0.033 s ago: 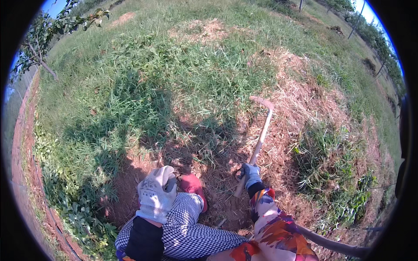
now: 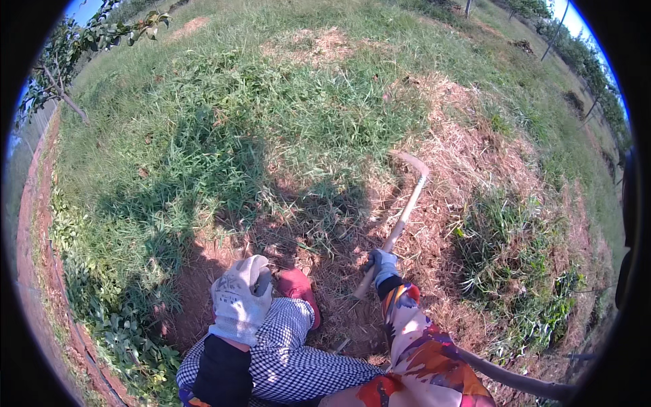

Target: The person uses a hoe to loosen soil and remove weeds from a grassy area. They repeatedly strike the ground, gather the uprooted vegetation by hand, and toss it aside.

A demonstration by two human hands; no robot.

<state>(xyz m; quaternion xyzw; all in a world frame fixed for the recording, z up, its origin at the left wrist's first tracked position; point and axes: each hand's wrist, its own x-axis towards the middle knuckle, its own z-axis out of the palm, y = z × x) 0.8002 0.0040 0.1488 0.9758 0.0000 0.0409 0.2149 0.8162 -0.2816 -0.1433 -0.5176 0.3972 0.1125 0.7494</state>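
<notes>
Right hand: gloved, closed around the handle of the sickle, back of the hand upward, the handle's butt jutting out below the fist.
Right arm: patterned sleeve, reaching forward and slightly left from the lower edge.
Sickle: wooden handle, slanting up to the right; curved blade at the far end, tip pointing left, over dry straw.
Left hand: gloved, fingers bent inward, beside the checked trousers; whether it grips anything cannot be told.
Left arm: dark cuff, forearm short in view, angled upward.
Footwear: one red shoe, just right of the left hand.
Ground: green grass ahead.
</notes>
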